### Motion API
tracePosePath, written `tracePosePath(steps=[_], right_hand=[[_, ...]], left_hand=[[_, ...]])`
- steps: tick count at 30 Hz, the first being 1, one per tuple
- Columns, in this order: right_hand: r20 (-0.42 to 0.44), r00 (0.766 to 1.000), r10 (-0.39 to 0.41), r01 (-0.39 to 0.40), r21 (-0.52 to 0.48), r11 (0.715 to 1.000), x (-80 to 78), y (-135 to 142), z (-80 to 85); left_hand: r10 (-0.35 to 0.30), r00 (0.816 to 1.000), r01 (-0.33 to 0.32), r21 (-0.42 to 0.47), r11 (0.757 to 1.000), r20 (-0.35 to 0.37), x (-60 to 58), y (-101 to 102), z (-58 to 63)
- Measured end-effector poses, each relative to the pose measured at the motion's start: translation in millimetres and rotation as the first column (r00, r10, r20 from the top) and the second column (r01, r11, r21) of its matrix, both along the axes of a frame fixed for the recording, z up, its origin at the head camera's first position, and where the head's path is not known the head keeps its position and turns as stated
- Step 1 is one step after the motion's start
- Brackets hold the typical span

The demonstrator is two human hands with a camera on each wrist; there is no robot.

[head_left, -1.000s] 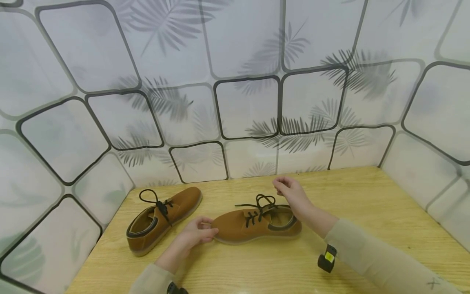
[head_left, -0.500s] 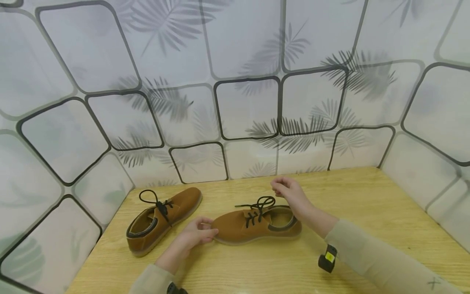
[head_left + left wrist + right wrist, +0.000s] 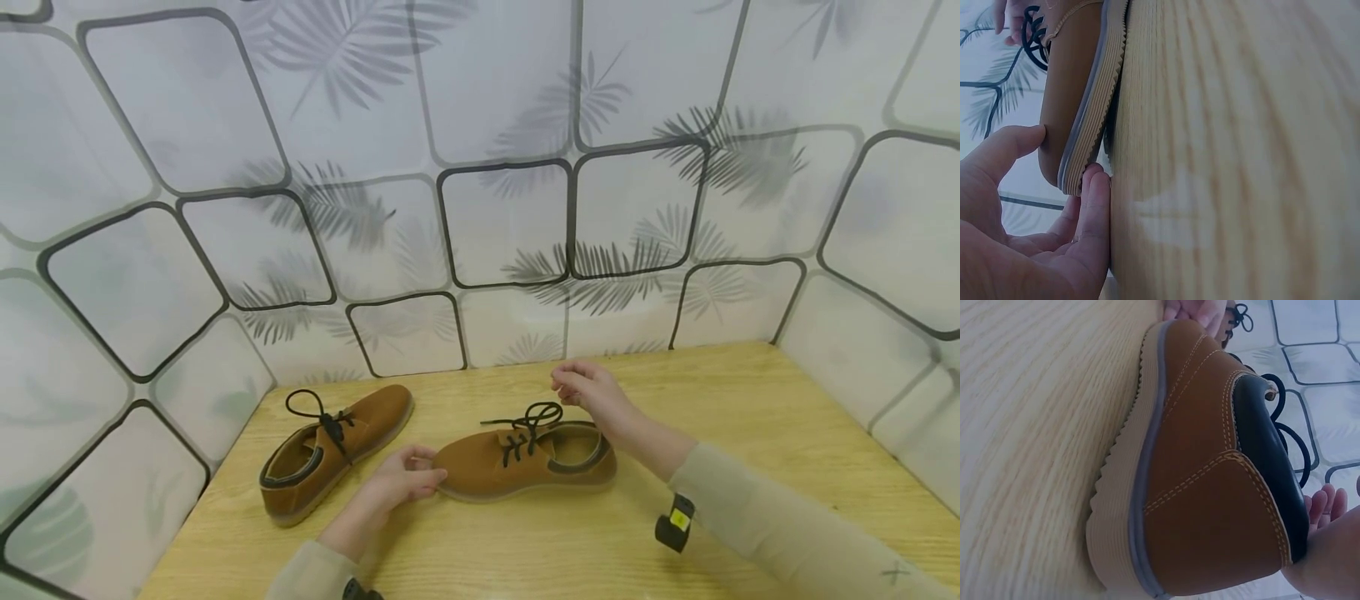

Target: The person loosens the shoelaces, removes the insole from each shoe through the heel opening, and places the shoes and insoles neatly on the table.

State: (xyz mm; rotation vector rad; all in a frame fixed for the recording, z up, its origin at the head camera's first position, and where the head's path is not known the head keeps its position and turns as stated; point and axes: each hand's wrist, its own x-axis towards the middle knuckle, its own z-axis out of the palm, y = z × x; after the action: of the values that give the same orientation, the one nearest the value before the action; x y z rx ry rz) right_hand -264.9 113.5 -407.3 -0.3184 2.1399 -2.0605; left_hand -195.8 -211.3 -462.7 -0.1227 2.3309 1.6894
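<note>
A brown lace-up shoe [image 3: 487, 467] lies on the wooden table, toe to the left. My left hand [image 3: 397, 479] pinches its toe, with the thumb [image 3: 1019, 142] on the upper and the fingers [image 3: 1094, 200] under the front of the sole. Dark laces [image 3: 543, 410] rise in loose loops from the shoe's tongue. My right hand [image 3: 596, 400] hovers just behind the shoe's opening, its fingers loosely curled and nothing seen in them. In the right wrist view, the heel [image 3: 1210, 531] fills the foreground and hides part of that hand.
A matching brown shoe [image 3: 371, 417] stands at the left of the table [image 3: 480, 550], toe pointing away to the right, its laces tied in a knot with a loop. Patterned white sheets [image 3: 510, 225] wall the table at the back and both sides.
The lace loops have settled slightly lower over the shoe. My right hand has drifted a little to the left. My left hand keeps its hold on the toe.
</note>
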Motion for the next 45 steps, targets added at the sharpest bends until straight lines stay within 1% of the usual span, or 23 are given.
tracePosePath(steps=[7,14,18,22,25,28,31,37,40,45], right_hand=[[0.004,0.999,0.051,-0.051,0.061,0.997,0.6,6.0,5.4],[0.017,0.993,0.117,-0.118,0.075,0.99,4.9,13.7,7.6],[0.007,0.989,0.145,-0.145,0.072,0.987,7.6,15.9,7.7],[0.001,0.985,0.171,-0.17,0.104,0.98,10.3,17.4,7.5],[-0.006,0.981,0.192,-0.189,0.156,0.97,12.7,19.2,7.6],[-0.031,0.975,0.22,-0.209,0.199,0.957,14.7,21.4,7.3],[-0.057,0.967,0.248,-0.229,0.227,0.946,16.1,23.3,7.3],[-0.068,0.952,0.297,-0.267,0.286,0.92,18.2,25.7,8.1],[-0.089,0.941,0.326,-0.281,0.325,0.903,19.1,26.5,9.0],[-0.131,0.919,0.371,-0.286,0.425,0.859,20.9,28.9,11.0]], left_hand=[[0.002,1.0,-0.002,0.006,1.0,-0.004,0.2,0.0,0.8],[-0.019,1.0,0.019,0.011,1.0,-0.001,0.3,-0.7,1.1],[-0.014,1.0,0.014,0.024,1.0,0.004,-0.3,-0.6,0.9],[-0.005,1.0,0.005,0.034,0.999,0.008,-1.2,-0.4,0.6],[-0.003,1.0,0.002,0.032,0.999,0.007,-1.2,-0.3,0.6],[-0.005,1.0,0.005,0.027,1.0,0.007,-0.5,-0.3,1.0],[-0.01,1.0,0.01,0.026,1.0,0.005,0.2,-0.5,1.3],[-0.006,1.0,0.005,0.024,1.0,0.005,0.0,-0.3,1.8],[-0.004,1.0,0.003,0.023,1.0,0.006,-0.4,-0.2,1.0],[-0.006,1.0,0.006,0.022,1.0,0.004,-0.7,-0.4,0.0]])
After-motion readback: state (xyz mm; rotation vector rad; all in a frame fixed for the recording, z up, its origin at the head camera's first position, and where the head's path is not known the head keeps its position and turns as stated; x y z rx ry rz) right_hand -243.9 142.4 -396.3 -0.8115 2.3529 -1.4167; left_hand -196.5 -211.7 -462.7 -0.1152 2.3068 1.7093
